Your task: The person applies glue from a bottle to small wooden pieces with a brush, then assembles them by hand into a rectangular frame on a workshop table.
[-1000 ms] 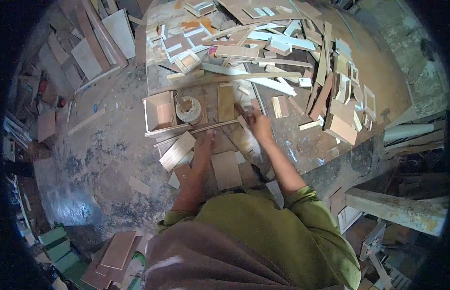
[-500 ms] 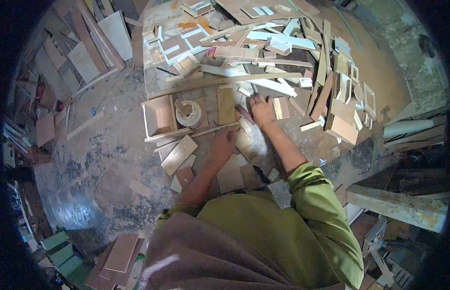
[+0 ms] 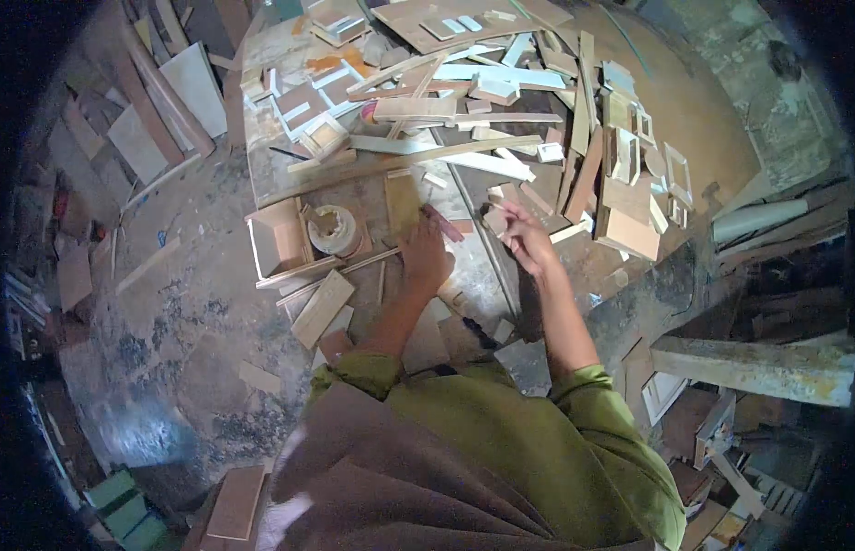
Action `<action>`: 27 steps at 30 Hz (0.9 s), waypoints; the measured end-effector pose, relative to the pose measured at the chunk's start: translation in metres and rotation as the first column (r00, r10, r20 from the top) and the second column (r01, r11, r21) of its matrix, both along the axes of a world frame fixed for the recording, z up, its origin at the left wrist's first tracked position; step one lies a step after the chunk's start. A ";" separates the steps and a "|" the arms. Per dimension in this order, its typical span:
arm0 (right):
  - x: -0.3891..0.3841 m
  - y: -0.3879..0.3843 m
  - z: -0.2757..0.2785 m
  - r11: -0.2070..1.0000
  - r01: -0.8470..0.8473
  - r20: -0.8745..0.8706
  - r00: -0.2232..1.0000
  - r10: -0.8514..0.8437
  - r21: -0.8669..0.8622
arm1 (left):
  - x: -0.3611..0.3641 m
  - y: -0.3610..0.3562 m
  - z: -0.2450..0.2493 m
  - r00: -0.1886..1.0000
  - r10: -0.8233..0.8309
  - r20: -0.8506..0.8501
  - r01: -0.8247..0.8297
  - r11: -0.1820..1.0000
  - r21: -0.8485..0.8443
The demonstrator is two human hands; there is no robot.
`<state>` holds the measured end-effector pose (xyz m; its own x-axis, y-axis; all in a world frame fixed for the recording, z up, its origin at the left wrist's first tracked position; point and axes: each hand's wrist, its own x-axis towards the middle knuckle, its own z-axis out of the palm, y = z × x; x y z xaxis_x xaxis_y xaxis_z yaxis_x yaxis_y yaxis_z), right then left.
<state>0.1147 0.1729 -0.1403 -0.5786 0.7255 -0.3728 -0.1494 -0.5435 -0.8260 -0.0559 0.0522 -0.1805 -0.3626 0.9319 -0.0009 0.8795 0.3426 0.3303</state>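
My left hand point(image 3: 427, 255) rests on the work surface beside a dark reddish strip point(image 3: 443, 223); its fingertips are near the strip, and whether they grip it is unclear. To the right, my right hand point(image 3: 528, 239) is raised a little, fingers bent around a small wooden piece point(image 3: 495, 220). A flat tan board point(image 3: 402, 204) lies just beyond my left hand. Farther left, a round white tub point(image 3: 333, 231) with pale contents and a stick in it stands beside an open wooden box point(image 3: 279, 244).
Long wooden strips point(image 3: 418, 165) and white pieces crowd the far side. Small frames and a block point(image 3: 630, 234) lie at the right. Near my left forearm is a pale wooden block point(image 3: 323, 308). A thick beam point(image 3: 758, 367) juts in at the right.
My right hand has drawn back to the right and holds a small piece. My left hand has moved forward to the reddish strip. The whole view has shifted slightly.
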 end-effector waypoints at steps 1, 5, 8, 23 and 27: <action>0.006 -0.007 0.005 0.993 0.051 -0.088 0.994 -0.060 -0.107 | 0.000 0.001 0.002 1.000 0.008 0.029 -0.008 1.000 -0.016; 0.024 -0.029 0.027 0.967 0.135 -0.144 0.975 -0.168 -0.215 | -0.011 0.000 0.011 0.992 0.101 0.074 -0.113 0.976 0.184; 0.046 -0.024 -0.006 0.986 0.109 -0.167 0.977 -0.130 -0.128 | -0.027 0.006 -0.014 0.988 0.098 -0.123 -0.050 0.937 0.347; 0.065 -0.054 -0.014 0.601 -0.164 0.562 0.603 -0.566 0.782 | -0.002 0.021 -0.034 0.979 -0.002 -0.206 0.021 0.996 0.091; 0.068 -0.063 -0.006 0.600 -0.231 0.618 0.521 -0.589 0.766 | -0.012 0.020 -0.046 0.921 -0.160 0.356 0.105 0.980 0.169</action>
